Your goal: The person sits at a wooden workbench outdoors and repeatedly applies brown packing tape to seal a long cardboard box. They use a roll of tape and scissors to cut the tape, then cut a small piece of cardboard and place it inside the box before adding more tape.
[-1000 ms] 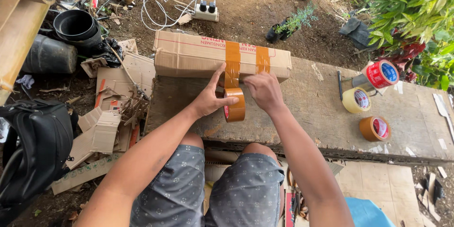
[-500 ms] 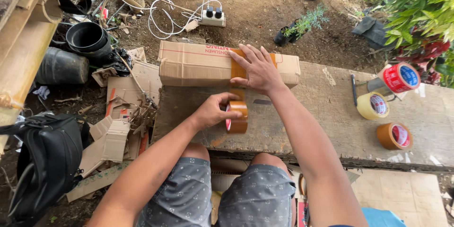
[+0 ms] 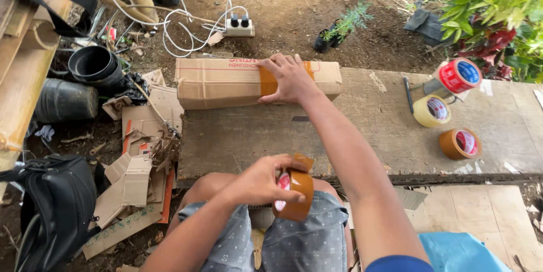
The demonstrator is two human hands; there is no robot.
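Tape is the business here: the left hand (image 3: 257, 184) is closed around a brown tape roll (image 3: 294, 195) held over the lap, just off the near edge of the wooden bench (image 3: 350, 136), while the right hand (image 3: 288, 78) lies flat, fingers spread, on the long cardboard box (image 3: 220, 82) at the bench's far edge. That palm covers a brown tape band (image 3: 267, 81) wrapped across the box, so the step in hand looks like pressing a fresh strip down — smoothing it after the roll has come away from it (whether the strip is fully torn free I cannot tell, since the hand hides its end). By my reading the box is partly sealed; any further strip would call for the roll's loose end to be found and carried back to the box while the other hand steadies the carton against sliding off the far edge. Three spare rolls sit well apart on the right of the bench — a red-and-blue roll (image 3: 458, 75), a pale roll (image 3: 432, 110) and a brown spare (image 3: 459, 143). Cardboard scraps (image 3: 133, 178) litter the ground to the left, near a black bag (image 3: 51, 210).
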